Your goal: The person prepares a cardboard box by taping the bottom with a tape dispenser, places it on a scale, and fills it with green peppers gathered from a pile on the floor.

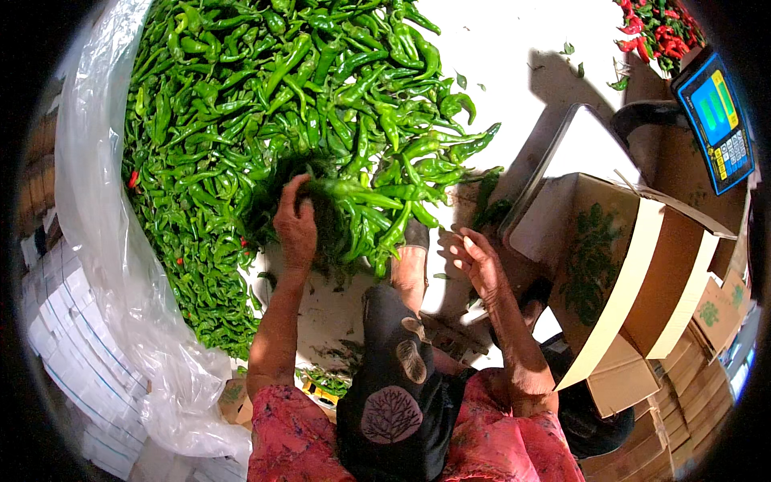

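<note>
A large heap of long green peppers (241,108) spreads over a pale surface in front of me. My left hand (295,226) is at its near side, thumb and fingers curled at the end of a blurred green pepper (346,191). Shadow darkens the peppers around these fingertips. Off the right side of the heap, my right hand (479,265) is raised, its fingers loosely bent and apart with nothing in them. An open cardboard box (602,259) stands to the right of it, tilted, against a scale's metal platform (593,141).
The scale's blue display panel (715,123) rises at the far right. Red peppers (665,33) lie beyond it. Clear plastic sheeting (114,211) borders the heap on the left, with stacked white boxes (78,337) outside it. More cardboard (692,385) lies at lower right.
</note>
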Demonstrator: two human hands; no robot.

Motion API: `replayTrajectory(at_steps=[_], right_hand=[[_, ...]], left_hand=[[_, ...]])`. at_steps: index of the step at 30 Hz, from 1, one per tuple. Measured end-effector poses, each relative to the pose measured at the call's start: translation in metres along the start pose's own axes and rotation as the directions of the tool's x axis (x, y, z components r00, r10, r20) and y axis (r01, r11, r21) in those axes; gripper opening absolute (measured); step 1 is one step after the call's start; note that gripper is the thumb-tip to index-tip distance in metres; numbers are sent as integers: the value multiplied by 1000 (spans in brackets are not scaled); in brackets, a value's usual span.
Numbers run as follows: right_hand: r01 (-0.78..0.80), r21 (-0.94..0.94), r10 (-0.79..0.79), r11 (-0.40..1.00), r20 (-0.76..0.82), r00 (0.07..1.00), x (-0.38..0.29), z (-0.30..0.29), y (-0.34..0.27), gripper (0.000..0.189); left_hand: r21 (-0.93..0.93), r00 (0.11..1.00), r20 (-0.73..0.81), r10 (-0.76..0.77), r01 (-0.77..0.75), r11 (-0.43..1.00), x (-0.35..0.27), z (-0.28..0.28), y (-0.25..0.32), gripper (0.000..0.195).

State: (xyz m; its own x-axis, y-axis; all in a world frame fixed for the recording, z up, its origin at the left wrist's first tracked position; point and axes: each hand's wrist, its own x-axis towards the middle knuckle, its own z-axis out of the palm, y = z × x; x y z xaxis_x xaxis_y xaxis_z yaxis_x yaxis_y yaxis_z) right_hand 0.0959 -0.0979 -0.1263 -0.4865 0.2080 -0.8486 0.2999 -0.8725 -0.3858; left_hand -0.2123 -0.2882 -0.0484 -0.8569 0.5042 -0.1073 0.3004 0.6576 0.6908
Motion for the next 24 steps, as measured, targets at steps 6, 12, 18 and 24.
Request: replayTrajectory(at_steps=[6, 12, 18, 24], right_hand=[[-16, 45, 16, 999, 18, 1000, 0, -1, 6, 44], [-26, 16, 26, 1000, -12, 1000, 2, 2, 12, 42], [-12, -9, 12, 1000, 47, 999, 8, 19, 11, 48], [28, -92, -29, 995, -6, 1000, 12, 19, 4, 54]], left_hand=[[260, 1000, -24, -13, 18, 965, -4, 7, -41, 60], [303, 981, 11, 192, -186, 934, -32, 48, -21, 80], [13, 985, 60, 164, -165, 986, -38, 13, -11, 78], [167, 993, 48, -105, 96, 981, -77, -27, -50, 98]])
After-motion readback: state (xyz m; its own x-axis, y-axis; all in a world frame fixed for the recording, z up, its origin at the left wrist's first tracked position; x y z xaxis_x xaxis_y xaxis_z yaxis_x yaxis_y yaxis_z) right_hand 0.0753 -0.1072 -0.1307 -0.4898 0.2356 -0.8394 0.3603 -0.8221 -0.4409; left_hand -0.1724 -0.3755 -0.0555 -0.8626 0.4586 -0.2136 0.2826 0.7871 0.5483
